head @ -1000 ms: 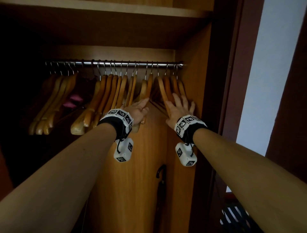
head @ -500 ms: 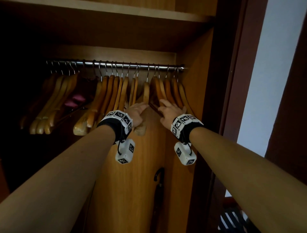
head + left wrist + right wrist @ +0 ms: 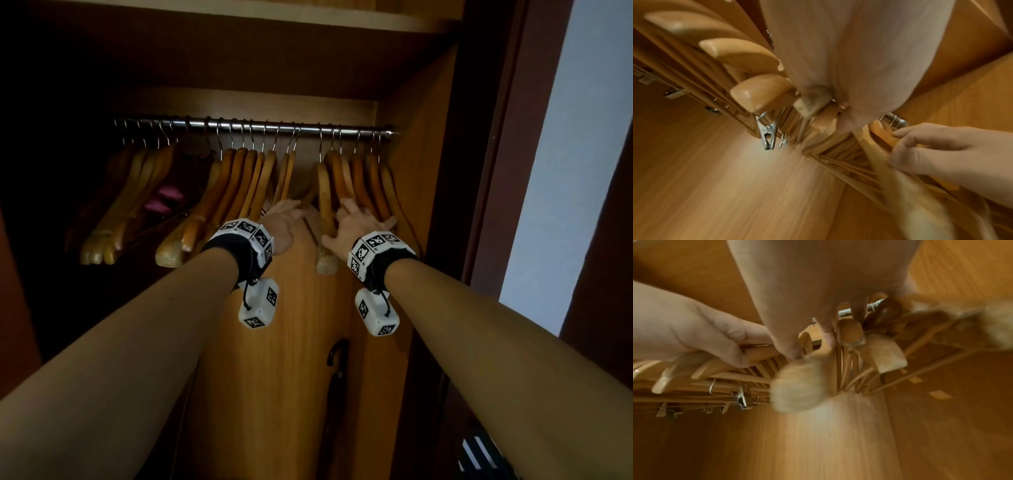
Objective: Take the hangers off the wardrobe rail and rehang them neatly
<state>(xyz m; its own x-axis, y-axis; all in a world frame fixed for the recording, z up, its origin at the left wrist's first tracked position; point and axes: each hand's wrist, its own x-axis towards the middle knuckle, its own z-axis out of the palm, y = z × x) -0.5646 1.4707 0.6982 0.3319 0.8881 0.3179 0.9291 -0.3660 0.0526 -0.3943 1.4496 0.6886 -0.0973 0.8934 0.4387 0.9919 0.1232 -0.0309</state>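
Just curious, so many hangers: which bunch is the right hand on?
The right hand is on the right-end bunch by the wardrobe's side wall, fingers spread over it. A gap separates it from the middle bunch.

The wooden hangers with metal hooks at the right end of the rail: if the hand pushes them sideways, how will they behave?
The wooden hangers with metal hooks look rigid, so probably they keep their shape. Hung only by thin hooks on the smooth metal rail, they likely slide and swing. Under the right hand they sit packed, so several may move together.
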